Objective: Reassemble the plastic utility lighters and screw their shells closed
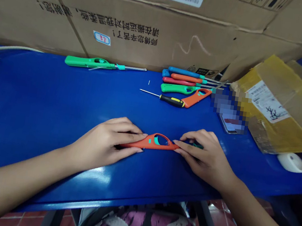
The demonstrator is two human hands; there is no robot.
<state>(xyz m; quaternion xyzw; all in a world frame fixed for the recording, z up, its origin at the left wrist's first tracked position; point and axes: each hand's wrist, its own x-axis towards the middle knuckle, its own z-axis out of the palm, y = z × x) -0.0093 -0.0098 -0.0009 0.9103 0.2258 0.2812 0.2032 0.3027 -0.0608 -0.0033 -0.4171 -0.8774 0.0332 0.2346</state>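
Between my two hands, close to the front of the blue table, is an orange long-necked gas lighter (151, 141) with a turquoise trigger. My left hand (111, 137) pinches its handle end, fingers on the far side and thumb on the near side. At the other end, my right hand (204, 150) grips the narrow front of the body with thumb and fingers. A small green part shows behind the right fingers; the lighter's neck is hidden there. Beyond my hands lies a black and yellow screwdriver (171, 100), its handle touching an orange lighter body (197, 98).
A green lighter (87, 62) lies at the back left of the table (41, 112). Several coloured lighters, including a blue one (185, 72), are grouped at the back right. Nearby are a phone (229, 124), a yellow-taped carton (290, 136) and a white mouse (292, 162). A large cardboard box (120, 11) stands behind.
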